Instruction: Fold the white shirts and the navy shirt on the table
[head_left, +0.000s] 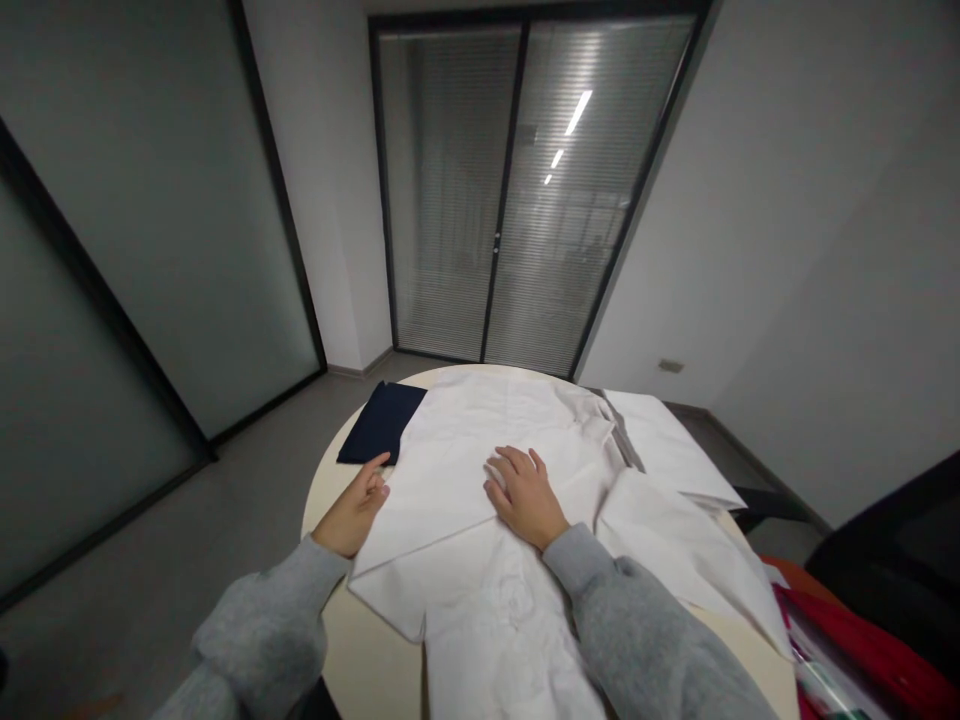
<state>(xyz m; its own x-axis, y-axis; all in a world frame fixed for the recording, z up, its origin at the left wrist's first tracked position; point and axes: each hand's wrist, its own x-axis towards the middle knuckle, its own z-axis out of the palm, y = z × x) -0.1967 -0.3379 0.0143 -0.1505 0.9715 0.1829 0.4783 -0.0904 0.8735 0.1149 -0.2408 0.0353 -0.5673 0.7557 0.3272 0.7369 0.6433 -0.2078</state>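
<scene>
A white garment (465, 430), which looks like a shirt or coat, lies spread over a round table. One sleeve-like part (675, 530) stretches to the right, and another part hangs toward me over the near edge. My right hand (525, 500) rests on the middle of the cloth, palm down with fingers spread. At the garment's left edge is my left hand (356, 508), its index finger stretched out and the other fingers loosely curled. I see nothing held in either hand. Just beyond the left fingertips sits a folded navy cloth (381, 424).
The cream tabletop (360, 650) shows along the left and near edges. Another white, flat-lying piece (660, 430) is at the back right. A dark chair (900, 560) and red items (877, 640) stand at the right. Behind are glass doors (525, 200) with blinds.
</scene>
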